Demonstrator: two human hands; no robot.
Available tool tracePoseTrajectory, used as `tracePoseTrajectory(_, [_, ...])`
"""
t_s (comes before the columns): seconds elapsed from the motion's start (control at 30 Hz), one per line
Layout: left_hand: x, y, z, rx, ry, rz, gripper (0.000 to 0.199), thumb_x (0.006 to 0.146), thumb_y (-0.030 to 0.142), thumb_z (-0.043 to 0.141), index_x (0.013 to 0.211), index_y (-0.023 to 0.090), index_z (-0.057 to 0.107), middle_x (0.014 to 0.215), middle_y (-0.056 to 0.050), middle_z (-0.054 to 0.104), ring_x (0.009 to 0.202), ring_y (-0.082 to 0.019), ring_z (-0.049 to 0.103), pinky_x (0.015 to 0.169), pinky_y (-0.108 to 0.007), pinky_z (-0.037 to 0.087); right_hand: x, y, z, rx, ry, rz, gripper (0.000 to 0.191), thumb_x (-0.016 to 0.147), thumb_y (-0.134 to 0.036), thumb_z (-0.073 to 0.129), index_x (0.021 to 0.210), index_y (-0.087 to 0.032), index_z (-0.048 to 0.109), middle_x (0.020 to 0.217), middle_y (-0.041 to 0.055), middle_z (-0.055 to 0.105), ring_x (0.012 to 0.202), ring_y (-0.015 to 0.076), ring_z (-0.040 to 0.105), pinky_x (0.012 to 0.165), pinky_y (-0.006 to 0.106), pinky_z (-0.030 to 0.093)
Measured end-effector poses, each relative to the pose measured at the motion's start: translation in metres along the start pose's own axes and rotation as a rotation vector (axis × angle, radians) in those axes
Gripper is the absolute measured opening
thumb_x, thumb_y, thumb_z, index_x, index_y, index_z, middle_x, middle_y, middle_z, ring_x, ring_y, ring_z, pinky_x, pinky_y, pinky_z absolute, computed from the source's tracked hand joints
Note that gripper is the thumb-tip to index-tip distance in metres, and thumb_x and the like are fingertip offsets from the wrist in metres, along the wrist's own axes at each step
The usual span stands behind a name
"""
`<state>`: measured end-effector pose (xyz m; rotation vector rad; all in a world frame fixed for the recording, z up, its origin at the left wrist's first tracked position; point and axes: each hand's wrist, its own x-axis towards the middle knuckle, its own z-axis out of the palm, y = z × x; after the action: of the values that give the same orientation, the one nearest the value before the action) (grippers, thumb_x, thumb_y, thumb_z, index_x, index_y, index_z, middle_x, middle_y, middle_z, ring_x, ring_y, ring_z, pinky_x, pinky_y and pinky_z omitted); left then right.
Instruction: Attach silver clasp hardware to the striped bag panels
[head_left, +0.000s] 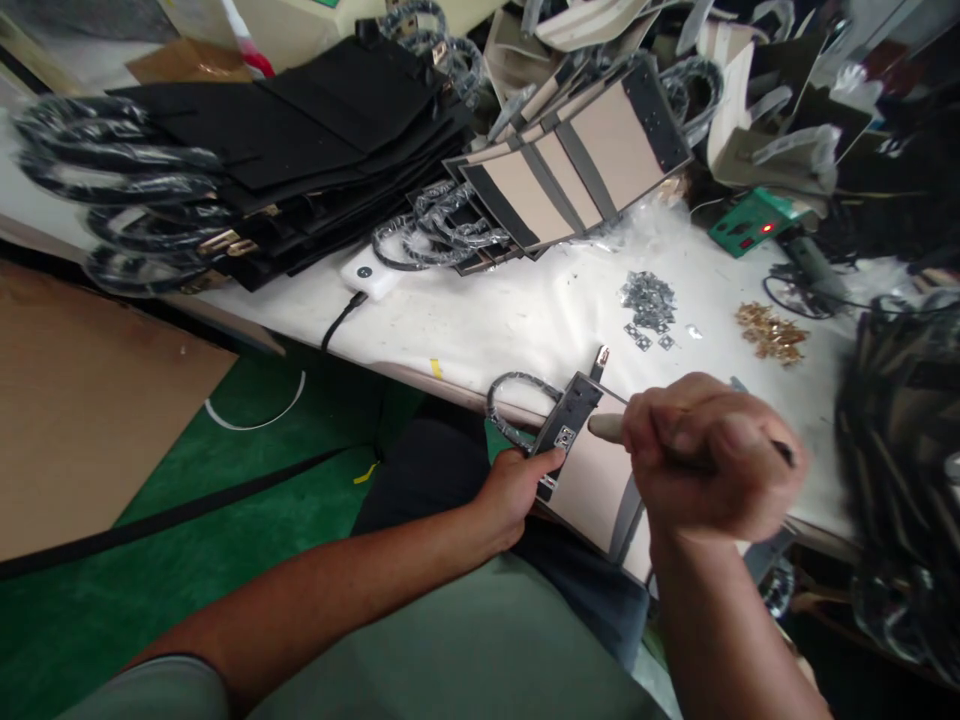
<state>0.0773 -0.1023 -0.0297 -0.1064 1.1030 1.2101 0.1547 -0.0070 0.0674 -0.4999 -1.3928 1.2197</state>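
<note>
1. At the near edge of the table (525,312), the left hand (510,497) grips the bag panel (596,470), thumb on top beside the small metal plate (565,438); its other fingers are mostly hidden. If the thumb shifts, the plate could skew.
2. Just right of that, the right hand (712,455) is closed around a tool (606,428), its pale end pointing left over the panel. A slip could hit the thumb or scuff the panel.
3. Beneath, the lap (420,465) seems to support the panel; soft backing could let it sag.
4. Left of the panel, a wrapped handle (517,378) loops out and could snag.
5. Farther right, loose plates (649,300) and gold fasteners (772,333) lie heaped; a knock could scatter them.
</note>
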Motion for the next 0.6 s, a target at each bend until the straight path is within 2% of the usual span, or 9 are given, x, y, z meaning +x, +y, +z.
tracePoseTrajectory(0.07, [-0.001,0.000,0.001,-0.026,0.003,0.018,0.048,0.062,0.047,0.092,0.091,0.012,0.077,0.075,-0.007,0.075,0.061,-0.020,0.068,0.057,-0.031,0.053,-0.003,0.005,0.004,-0.039,-0.025,-0.003,0.030,0.091,-0.028,0.067,0.062,-0.023,0.062,0.056,-0.0019,0.050,0.048,0.0147,0.049,0.043,0.029,0.040])
tracePoseTrajectory(0.2, [-0.003,0.002,0.004,-0.048,0.036,0.010,0.043,0.062,0.045,0.092,0.084,0.011,0.077,0.073,-0.008,0.076,0.059,-0.020,0.067,0.055,-0.030,0.051,-0.011,0.026,-0.004,-0.178,-0.086,0.129,0.035,0.094,-0.023,0.063,0.060,-0.022,0.056,0.058,-0.0011,0.053,0.050,0.0136,0.049,0.047,0.028,0.037])
tracePoseTrajectory(0.33, [-0.002,0.002,0.004,-0.033,0.016,0.015,0.043,0.064,0.043,0.090,0.092,0.011,0.079,0.081,-0.009,0.078,0.063,-0.020,0.069,0.059,-0.030,0.053,-0.013,0.032,-0.009,-0.127,-0.045,0.010,0.032,0.093,-0.027,0.065,0.062,-0.023,0.057,0.057,-0.0018,0.051,0.051,0.0157,0.051,0.047,0.030,0.040])
tracePoseTrajectory(0.43, [-0.003,0.002,0.003,-0.022,0.029,0.008,0.042,0.064,0.043,0.090,0.089,0.012,0.078,0.076,-0.007,0.077,0.059,-0.019,0.067,0.054,-0.029,0.053,-0.018,0.035,-0.007,-0.131,-0.031,0.062,0.035,0.094,-0.030,0.064,0.062,-0.023,0.053,0.058,-0.0030,0.050,0.050,0.0141,0.048,0.047,0.029,0.038])
tracePoseTrajectory(0.53, [-0.004,0.004,0.001,0.012,0.022,-0.005,0.046,0.063,0.049,0.090,0.087,0.012,0.076,0.073,-0.008,0.075,0.058,-0.020,0.066,0.052,-0.031,0.054,-0.020,0.035,-0.015,-0.259,-0.076,0.145,0.037,0.098,-0.034,0.059,0.063,-0.023,0.052,0.060,-0.0025,0.053,0.050,0.0133,0.047,0.049,0.029,0.037])
tracePoseTrajectory(0.6, [-0.003,0.004,-0.001,0.050,0.018,-0.014,0.050,0.064,0.053,0.090,0.088,0.011,0.075,0.074,-0.009,0.075,0.060,-0.022,0.068,0.053,-0.033,0.056,-0.018,0.029,-0.027,-0.467,-0.128,0.169,0.039,0.099,-0.035,0.058,0.063,-0.022,0.053,0.060,-0.0019,0.054,0.053,0.0143,0.048,0.053,0.030,0.039])
